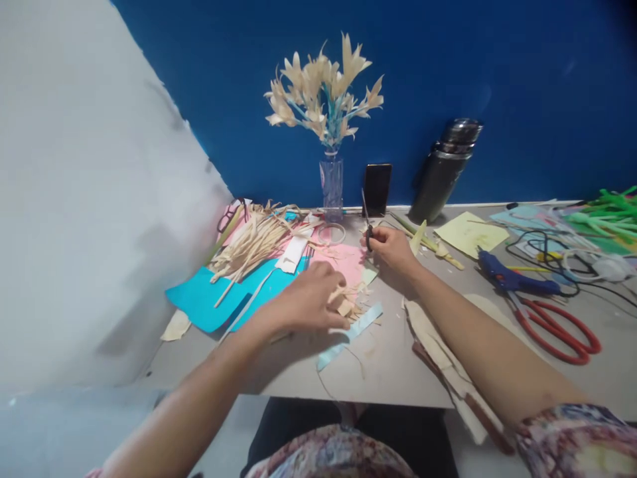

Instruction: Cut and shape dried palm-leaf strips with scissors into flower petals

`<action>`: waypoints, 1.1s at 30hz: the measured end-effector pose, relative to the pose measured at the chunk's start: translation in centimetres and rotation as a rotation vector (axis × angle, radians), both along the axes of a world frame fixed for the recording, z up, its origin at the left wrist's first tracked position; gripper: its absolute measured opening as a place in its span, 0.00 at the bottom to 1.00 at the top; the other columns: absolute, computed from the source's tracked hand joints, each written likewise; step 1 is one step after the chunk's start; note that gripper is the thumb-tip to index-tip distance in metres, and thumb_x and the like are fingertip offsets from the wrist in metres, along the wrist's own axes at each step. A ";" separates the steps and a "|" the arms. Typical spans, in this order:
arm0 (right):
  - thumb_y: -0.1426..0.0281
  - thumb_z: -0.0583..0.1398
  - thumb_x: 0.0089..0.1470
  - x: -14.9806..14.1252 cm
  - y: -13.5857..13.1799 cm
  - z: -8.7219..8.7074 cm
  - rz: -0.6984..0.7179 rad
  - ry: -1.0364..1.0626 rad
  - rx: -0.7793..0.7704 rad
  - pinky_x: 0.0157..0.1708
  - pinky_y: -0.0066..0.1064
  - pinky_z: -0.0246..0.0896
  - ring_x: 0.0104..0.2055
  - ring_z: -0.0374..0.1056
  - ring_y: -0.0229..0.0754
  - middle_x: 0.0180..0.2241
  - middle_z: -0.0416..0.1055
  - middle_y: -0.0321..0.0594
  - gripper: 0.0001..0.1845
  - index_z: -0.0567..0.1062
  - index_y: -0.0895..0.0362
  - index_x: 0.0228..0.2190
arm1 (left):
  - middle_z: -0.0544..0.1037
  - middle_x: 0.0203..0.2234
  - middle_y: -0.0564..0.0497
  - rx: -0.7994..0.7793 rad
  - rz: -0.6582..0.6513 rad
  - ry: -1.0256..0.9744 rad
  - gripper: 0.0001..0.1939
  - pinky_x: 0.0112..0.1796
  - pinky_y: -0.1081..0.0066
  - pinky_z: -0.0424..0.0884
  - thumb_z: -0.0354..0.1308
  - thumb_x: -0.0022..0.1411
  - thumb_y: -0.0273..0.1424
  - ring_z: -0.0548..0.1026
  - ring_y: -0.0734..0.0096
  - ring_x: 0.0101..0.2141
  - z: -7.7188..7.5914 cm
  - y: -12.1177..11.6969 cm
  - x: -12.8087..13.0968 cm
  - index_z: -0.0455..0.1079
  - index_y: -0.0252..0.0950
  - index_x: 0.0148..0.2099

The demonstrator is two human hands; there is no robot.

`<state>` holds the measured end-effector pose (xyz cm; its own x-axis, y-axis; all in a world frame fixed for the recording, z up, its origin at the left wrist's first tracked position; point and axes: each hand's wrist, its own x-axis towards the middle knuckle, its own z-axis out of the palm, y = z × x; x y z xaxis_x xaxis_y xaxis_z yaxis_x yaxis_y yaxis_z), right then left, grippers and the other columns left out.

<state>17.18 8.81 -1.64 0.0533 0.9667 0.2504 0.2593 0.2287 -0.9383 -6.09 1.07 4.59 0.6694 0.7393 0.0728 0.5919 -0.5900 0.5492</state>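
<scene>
My right hand [391,249] is closed around the dark handles of a small pair of scissors [369,229], whose blades point up toward the wall. My left hand [318,299] hovers low over a small heap of dried husk scraps [351,304]. Its thumb and fingers are apart on either side of the heap; whether they touch it I cannot tell. A light blue paper strip [351,337] lies just in front of the scraps. Beyond them is a pink sheet [346,262], partly under the scraps. Long strips of dried husk [472,382] lie under my right forearm, overhanging the table edge.
A bottle vase [332,189] of husk flowers stands by the blue wall, near a phone [377,189] and a leaning flask [442,172]. Left are dried strips [253,239] on blue sheets [209,299]. Right are a glue gun [515,273], red-handled scissors [562,332] and cables.
</scene>
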 end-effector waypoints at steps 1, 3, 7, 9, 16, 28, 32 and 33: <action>0.62 0.65 0.44 0.0 0.1 -0.1 0.008 -0.006 -0.003 0.22 0.28 0.55 0.22 0.62 0.38 0.20 0.70 0.35 0.11 0.75 0.58 0.24 | 0.72 0.37 0.47 0.037 0.005 0.031 0.14 0.41 0.63 0.67 0.67 0.47 0.38 0.70 0.55 0.42 -0.6 -0.8 0.0 0.72 0.38 0.35; 0.62 0.65 0.44 -0.2 0.0 -0.3 0.038 -0.031 0.003 0.21 0.28 0.54 0.20 0.61 0.37 0.19 0.69 0.35 0.11 0.75 0.58 0.23 | 0.73 0.36 0.45 0.065 0.030 0.014 0.04 0.44 0.61 0.66 0.58 0.57 0.32 0.70 0.58 0.42 -1.9 -1.5 0.4 0.70 0.37 0.32; 0.63 0.70 0.39 -1.1 -0.6 -0.1 0.095 0.077 -0.032 0.24 0.29 0.60 0.24 0.65 0.38 0.23 0.73 0.35 0.13 0.76 0.59 0.25 | 0.74 0.27 0.49 -0.026 0.229 -0.311 0.10 0.39 0.65 0.68 0.52 0.61 0.30 0.72 0.65 0.33 -2.0 0.5 0.9 0.69 0.38 0.28; 0.62 0.72 0.36 -1.5 -1.0 0.4 0.150 0.193 -0.089 0.26 0.30 0.63 0.26 0.67 0.40 0.25 0.75 0.36 0.17 0.77 0.58 0.28 | 0.76 0.26 0.51 -0.038 0.423 -0.579 0.09 0.36 0.68 0.68 0.53 0.61 0.31 0.72 0.68 0.31 -1.0 2.3 0.9 0.70 0.38 0.30; 0.63 0.72 0.36 -3.2 -3.0 1.8 0.314 0.340 -0.182 0.29 0.28 0.63 0.28 0.68 0.39 0.27 0.74 0.36 0.20 0.77 0.58 0.32 | 0.69 0.16 0.57 -0.212 0.497 -0.867 0.07 0.21 0.76 0.59 0.62 0.53 0.32 0.63 0.78 0.18 -1.4 4.9 2.7 0.72 0.34 0.27; 0.62 0.72 0.35 -3.5 -2.0 1.4 0.024 0.548 -0.140 0.19 0.26 0.48 0.20 0.53 0.32 0.20 0.62 0.29 0.20 0.76 0.57 0.31 | 0.71 0.17 0.56 -0.586 0.329 -0.943 0.17 0.20 0.76 0.62 0.68 0.50 0.40 0.66 0.79 0.16 -4.2 3.9 3.3 0.65 0.35 0.27; 0.60 0.71 0.36 -2.8 -1.7 1.8 0.049 0.471 -0.184 0.19 0.26 0.49 0.19 0.55 0.32 0.22 0.66 0.31 0.19 0.74 0.57 0.30 | 0.71 0.15 0.56 -0.607 0.393 -0.914 0.18 0.18 0.77 0.59 0.66 0.51 0.42 0.64 0.78 0.14 -4.2 4.2 3.2 0.64 0.37 0.29; 0.60 0.71 0.37 -2.4 -1.6 1.9 0.092 0.394 -0.191 0.19 0.26 0.50 0.20 0.57 0.33 0.23 0.69 0.33 0.18 0.75 0.57 0.29 | 0.71 0.15 0.57 -0.610 0.408 -0.922 0.18 0.18 0.77 0.60 0.66 0.52 0.43 0.65 0.78 0.14 -4.1 4.3 3.0 0.64 0.37 0.30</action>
